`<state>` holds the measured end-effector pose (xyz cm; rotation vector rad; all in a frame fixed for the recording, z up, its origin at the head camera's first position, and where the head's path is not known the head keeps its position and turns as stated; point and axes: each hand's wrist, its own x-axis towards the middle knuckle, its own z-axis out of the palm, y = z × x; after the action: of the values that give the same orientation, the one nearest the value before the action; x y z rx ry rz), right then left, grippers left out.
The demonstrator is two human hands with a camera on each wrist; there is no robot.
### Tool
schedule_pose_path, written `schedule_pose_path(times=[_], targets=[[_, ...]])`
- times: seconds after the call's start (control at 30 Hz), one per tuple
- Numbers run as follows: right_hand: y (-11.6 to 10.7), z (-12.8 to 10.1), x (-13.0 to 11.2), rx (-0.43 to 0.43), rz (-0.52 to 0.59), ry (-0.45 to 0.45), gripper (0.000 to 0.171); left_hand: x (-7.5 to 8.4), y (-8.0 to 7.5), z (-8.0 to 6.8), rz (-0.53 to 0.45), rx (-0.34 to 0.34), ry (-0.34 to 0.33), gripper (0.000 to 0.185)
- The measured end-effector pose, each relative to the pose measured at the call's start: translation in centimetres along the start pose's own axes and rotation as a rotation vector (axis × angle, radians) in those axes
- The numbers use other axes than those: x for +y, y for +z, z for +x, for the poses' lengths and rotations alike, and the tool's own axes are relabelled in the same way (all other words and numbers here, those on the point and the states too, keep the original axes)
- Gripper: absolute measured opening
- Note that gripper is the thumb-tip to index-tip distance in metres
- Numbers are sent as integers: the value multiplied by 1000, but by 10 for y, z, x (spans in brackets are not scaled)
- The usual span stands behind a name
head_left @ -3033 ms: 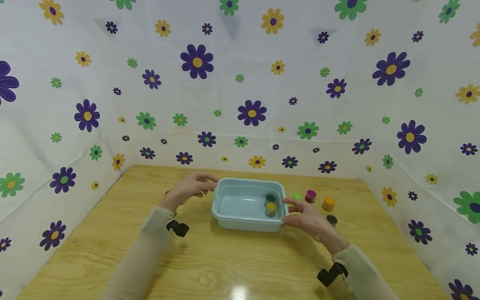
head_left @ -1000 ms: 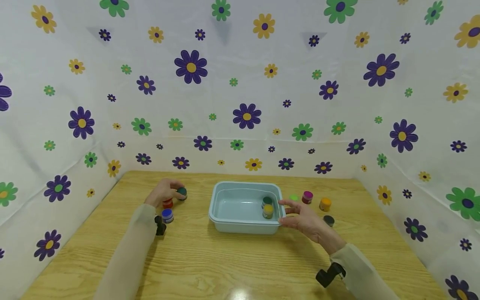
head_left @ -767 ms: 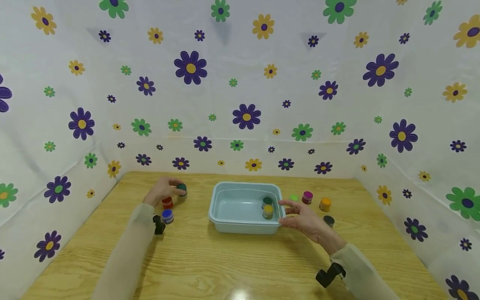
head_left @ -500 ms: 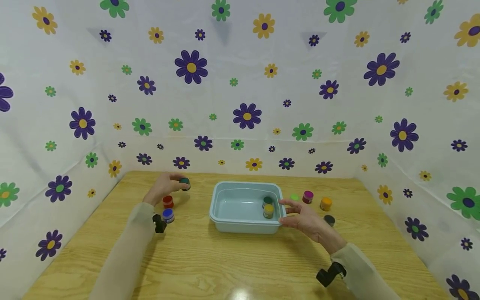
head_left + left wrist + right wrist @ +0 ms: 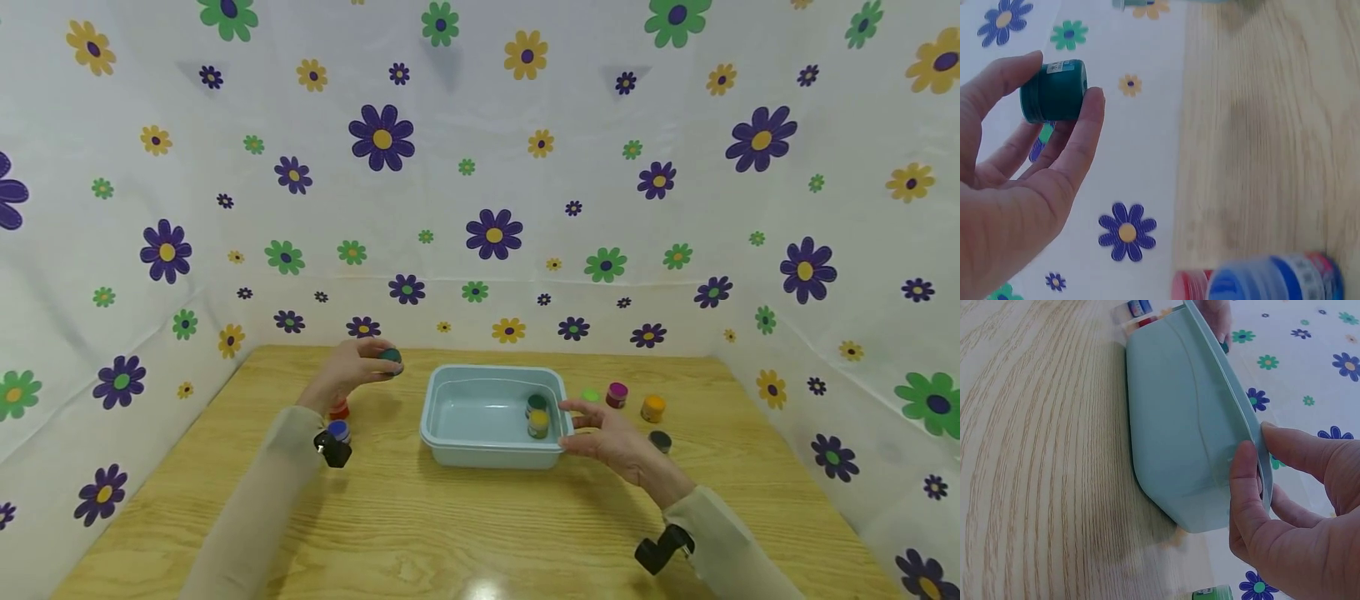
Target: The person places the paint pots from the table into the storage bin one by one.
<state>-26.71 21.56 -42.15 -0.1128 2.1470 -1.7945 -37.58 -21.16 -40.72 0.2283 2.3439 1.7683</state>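
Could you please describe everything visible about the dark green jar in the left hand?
The dark green jar is a small, round, plastic-looking pot with a ribbed lid and a pale label strip at its other end. It lies on its side in the air, pinched between the thumb and fingers of the left hand, clear of the wooden table. In the head view it hangs just left of the light blue tub, above the red jar and blue jar. Nothing else touches it.

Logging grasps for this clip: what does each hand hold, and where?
Left hand pinches the dark green jar by its sides; right hand grips the tub by its rim.
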Motion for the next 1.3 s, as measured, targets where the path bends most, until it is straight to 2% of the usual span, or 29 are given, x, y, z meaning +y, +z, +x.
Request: schedule_pose_path(times=[0.13, 0.43, 0.7, 0.83, 1.17, 1.3], targets=[[-1, 0, -1, 1, -3, 2, 68, 9, 12, -1, 13, -17, 16, 46], [-2, 0, -1, -5, 2, 7, 68, 17, 41, 1, 9, -72, 56, 49], [-2, 1, -1, 3, 1, 15, 68, 21, 62, 3, 14, -82, 73, 52], [-2, 0, 0, -4, 9, 12, 68, 20, 73, 4, -7, -75, 60, 51], [0, 0, 0, -11, 6, 3, 69, 23, 95, 2, 99, -77, 86, 43], [0, 1, 1, -15, 11, 1, 69, 27, 102, 0, 114, -73, 97, 41]])
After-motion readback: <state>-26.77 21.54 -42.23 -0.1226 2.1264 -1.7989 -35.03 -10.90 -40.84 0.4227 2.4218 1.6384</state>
